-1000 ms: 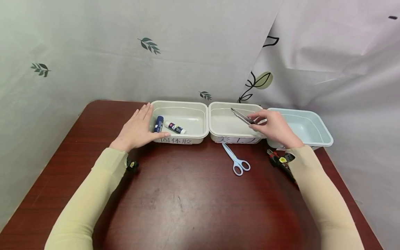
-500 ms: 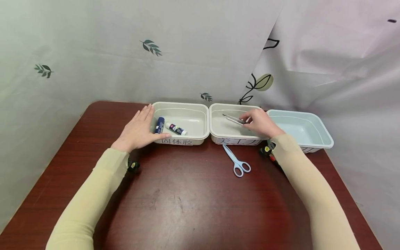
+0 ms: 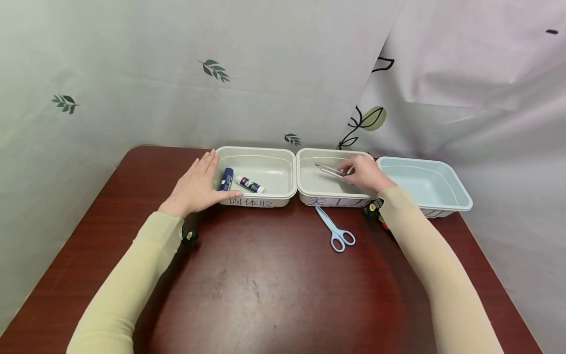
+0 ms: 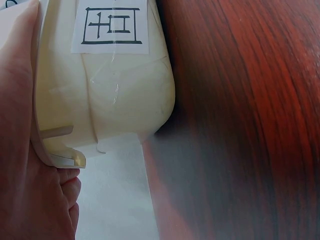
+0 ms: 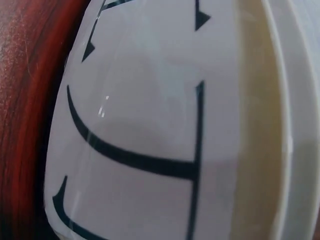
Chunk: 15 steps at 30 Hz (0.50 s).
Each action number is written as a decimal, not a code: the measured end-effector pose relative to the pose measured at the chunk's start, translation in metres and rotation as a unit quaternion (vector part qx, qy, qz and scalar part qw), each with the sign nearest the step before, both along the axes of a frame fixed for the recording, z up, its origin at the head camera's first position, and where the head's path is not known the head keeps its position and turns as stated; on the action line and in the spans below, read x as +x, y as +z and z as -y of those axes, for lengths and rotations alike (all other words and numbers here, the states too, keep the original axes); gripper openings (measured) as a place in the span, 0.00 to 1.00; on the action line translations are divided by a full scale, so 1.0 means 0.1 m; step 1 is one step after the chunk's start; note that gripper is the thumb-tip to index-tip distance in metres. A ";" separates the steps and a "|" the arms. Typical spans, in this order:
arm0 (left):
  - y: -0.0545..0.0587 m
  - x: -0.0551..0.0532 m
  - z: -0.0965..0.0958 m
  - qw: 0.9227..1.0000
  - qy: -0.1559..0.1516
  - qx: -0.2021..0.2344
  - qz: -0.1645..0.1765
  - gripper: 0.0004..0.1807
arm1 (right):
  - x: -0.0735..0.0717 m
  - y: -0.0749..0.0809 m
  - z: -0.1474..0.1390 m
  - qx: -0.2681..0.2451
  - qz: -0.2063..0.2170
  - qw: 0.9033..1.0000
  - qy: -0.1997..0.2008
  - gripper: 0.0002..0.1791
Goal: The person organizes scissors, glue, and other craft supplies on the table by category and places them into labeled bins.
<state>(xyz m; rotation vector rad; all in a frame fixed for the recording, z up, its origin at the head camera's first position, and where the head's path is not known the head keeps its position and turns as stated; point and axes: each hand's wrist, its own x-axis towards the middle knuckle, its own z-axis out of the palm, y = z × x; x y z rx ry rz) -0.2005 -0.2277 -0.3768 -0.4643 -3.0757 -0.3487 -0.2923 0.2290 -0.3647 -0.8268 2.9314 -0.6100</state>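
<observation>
My right hand (image 3: 364, 172) pinches a slim silver utility knife (image 3: 329, 170) inside the middle cream bin (image 3: 309, 172). The knife tilts, its tip toward the left; whether it touches the bin floor I cannot tell. My left hand (image 3: 194, 184) rests with straight fingers along the left end of the left cream bin (image 3: 278, 169), thumb over its front rim. Inside that bin lie a dark blue glue stick (image 3: 226, 179) and a white-and-blue glue stick (image 3: 250, 185). The right wrist view shows only the middle bin's labelled front (image 5: 145, 130), with no fingers.
Light blue scissors (image 3: 333, 228) lie on the dark red table (image 3: 265, 280) before the middle bin. A pale blue bin (image 3: 429, 184) stands to the right. Something red (image 3: 383, 225) shows partly from under the right forearm. A patterned curtain (image 3: 265, 73) hangs behind.
My right hand has moved left and lowered the utility knife into the middle bin, then hardly moved. The right forearm now hides most of a red-and-black tool. My left hand stays put.
</observation>
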 end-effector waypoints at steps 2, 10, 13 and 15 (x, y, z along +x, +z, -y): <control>0.00 0.00 0.00 1.000 0.000 -0.002 0.000 0.70 | 0.00 0.00 0.00 0.006 0.003 1.000 -0.007 0.14; 0.01 0.00 0.00 1.000 -0.004 -0.005 0.000 0.69 | 0.04 0.05 0.05 0.028 0.011 0.999 -0.028 0.19; 0.01 0.00 0.00 1.000 -0.004 -0.005 -0.003 0.69 | 0.07 0.09 0.05 0.019 0.016 0.999 -0.029 0.20; 0.01 0.00 0.00 1.000 -0.004 -0.006 -0.003 0.69 | 0.08 0.11 0.05 0.011 0.019 0.999 -0.032 0.21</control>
